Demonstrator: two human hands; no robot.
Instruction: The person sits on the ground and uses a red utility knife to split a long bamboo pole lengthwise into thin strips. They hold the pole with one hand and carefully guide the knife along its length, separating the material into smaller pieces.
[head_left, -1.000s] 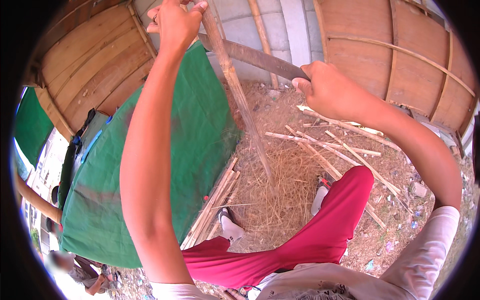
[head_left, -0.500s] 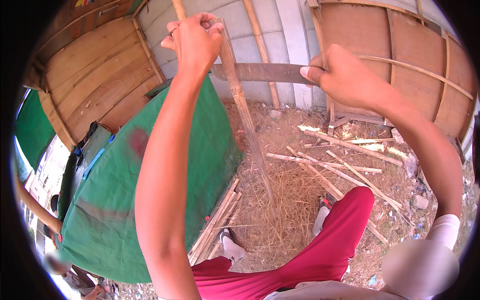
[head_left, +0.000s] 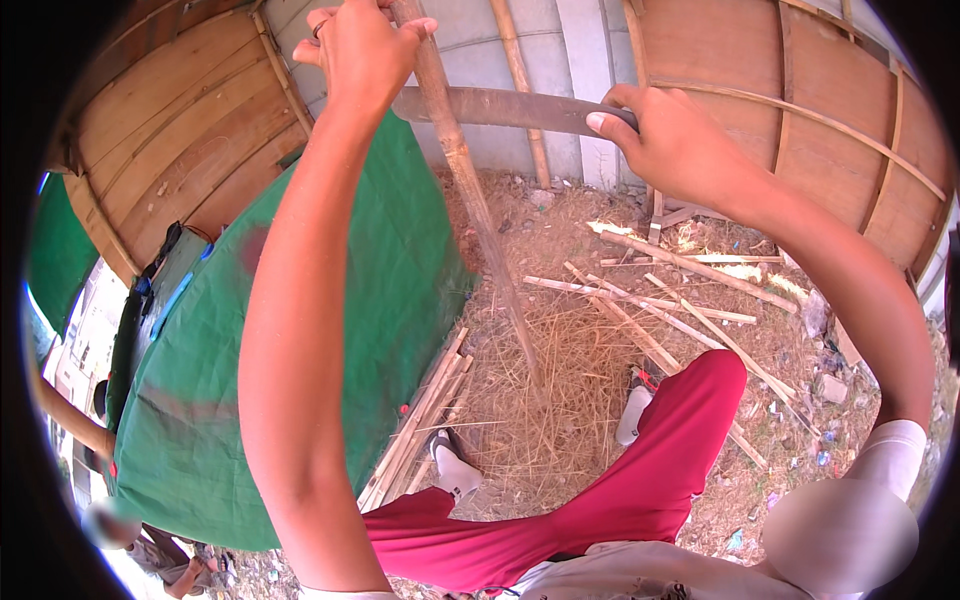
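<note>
A long bamboo pole [head_left: 465, 165] stands slightly tilted before me, its lower end among straw on the ground. Around its top, my left hand [head_left: 365, 45] is closed; some fingers are cut off by the picture's upper edge. My right hand [head_left: 672, 140] grips the dark handle of a machete [head_left: 520, 107]. The machete's blade lies nearly level across the far side of the pole, just below my left hand, and its tip shows past the pole's left side. Whether the edge bites into the bamboo, I cannot tell.
A green tarp [head_left: 340, 270] covers a bulky thing at left. Split bamboo strips [head_left: 420, 420] lie beside it, and more bamboo pieces [head_left: 690, 265] are scattered at right. Wooden panels [head_left: 740, 60] and a grey wall [head_left: 460, 50] stand behind. Another person's arm [head_left: 75, 420] shows at far left.
The whole view has shifted, so the scene sits higher in the picture. The machete has tilted slightly, its handle end lower than its tip. Both hands keep their hold.
</note>
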